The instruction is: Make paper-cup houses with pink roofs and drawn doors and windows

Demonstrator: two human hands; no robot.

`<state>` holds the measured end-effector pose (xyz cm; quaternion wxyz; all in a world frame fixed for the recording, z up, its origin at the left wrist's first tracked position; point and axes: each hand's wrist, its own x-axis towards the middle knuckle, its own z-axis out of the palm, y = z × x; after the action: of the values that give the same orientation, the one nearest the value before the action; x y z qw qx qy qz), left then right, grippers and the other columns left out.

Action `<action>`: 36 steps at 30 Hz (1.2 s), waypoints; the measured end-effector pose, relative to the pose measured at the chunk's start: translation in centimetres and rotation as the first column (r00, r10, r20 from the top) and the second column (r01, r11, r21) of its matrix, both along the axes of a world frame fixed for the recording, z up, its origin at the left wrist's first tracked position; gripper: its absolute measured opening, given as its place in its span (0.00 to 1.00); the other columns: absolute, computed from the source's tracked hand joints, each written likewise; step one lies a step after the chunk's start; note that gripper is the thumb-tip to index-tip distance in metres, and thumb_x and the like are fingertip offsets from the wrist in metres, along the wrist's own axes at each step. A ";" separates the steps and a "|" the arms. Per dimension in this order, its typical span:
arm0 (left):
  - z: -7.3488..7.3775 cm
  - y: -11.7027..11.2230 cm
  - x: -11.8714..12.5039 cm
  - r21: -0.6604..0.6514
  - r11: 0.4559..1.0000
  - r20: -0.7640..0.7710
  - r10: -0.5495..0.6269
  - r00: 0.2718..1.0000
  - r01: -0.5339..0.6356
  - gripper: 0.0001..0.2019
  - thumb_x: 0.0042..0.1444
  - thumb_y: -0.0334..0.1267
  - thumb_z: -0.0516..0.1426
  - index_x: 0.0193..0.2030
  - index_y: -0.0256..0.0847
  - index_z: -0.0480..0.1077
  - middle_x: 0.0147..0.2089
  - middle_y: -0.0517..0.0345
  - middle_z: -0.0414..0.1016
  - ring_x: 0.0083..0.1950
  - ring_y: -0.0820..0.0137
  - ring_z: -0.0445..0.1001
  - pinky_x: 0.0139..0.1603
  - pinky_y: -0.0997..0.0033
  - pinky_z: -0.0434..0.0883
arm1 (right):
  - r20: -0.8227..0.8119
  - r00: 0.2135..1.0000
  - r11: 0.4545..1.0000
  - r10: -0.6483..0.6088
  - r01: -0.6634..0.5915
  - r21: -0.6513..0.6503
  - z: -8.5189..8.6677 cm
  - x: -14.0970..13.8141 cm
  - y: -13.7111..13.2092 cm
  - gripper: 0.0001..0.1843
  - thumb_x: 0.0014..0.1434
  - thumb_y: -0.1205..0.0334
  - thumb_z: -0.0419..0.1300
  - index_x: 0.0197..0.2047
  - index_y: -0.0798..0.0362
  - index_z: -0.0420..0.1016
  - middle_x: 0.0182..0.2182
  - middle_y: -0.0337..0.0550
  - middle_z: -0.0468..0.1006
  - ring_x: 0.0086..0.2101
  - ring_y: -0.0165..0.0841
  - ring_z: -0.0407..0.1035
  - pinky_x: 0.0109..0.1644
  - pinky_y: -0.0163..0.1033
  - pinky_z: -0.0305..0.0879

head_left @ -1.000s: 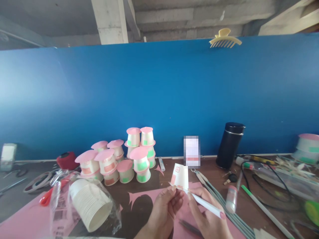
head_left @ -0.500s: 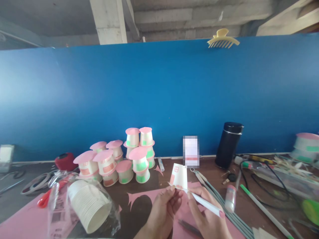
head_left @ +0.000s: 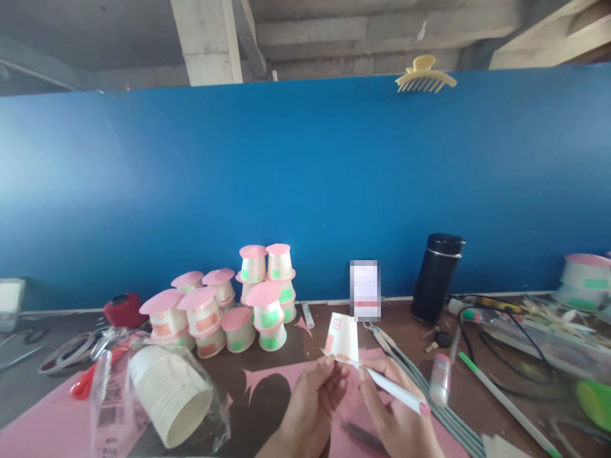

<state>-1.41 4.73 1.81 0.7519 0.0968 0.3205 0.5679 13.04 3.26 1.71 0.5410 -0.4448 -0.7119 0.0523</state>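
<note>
My left hand (head_left: 312,397) is closed on the near rim of a white paper cup (head_left: 347,332), holding it tilted just above the desk. A red window outline and reddish patches are drawn on the cup's side. In my right hand (head_left: 394,407) is a white marker pen (head_left: 398,392) with a pinkish-red end; its tip points left at the cup's lower edge. Whether the tip touches the cup is hidden by my fingers. Under my hands lies pink paper (head_left: 353,388), and a dark slim tool (head_left: 363,436) rests on it.
Several decorated cups with pink paper tops (head_left: 265,292) stand at the back left. A bagged stack of paper cups (head_left: 172,394) lies nearer. To the right are a black flask (head_left: 436,277), a glue bottle (head_left: 440,380), grey cord (head_left: 420,381) and a green-capped marker (head_left: 508,404).
Almost nothing differs. The whole view has shifted very slightly; both hands keep the same hold on the cup and the marker pen.
</note>
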 end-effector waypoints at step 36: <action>-0.3 0.2 0.0 -0.013 1.000 0.018 0.010 1.000 -0.010 0.02 0.54 0.26 0.60 0.33 0.28 0.75 0.32 0.48 0.81 0.35 0.69 0.80 0.37 0.77 0.77 | -0.002 0.999 0.999 0.051 -0.051 0.000 -0.3 0.1 0.0 0.04 0.63 0.65 0.56 0.42 0.50 0.70 0.33 0.42 0.77 0.36 0.36 0.74 0.40 0.38 0.71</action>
<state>-1.44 4.92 1.46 0.7526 0.0850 0.3179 0.5704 13.15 3.24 1.41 0.5400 -0.4265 -0.7225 0.0665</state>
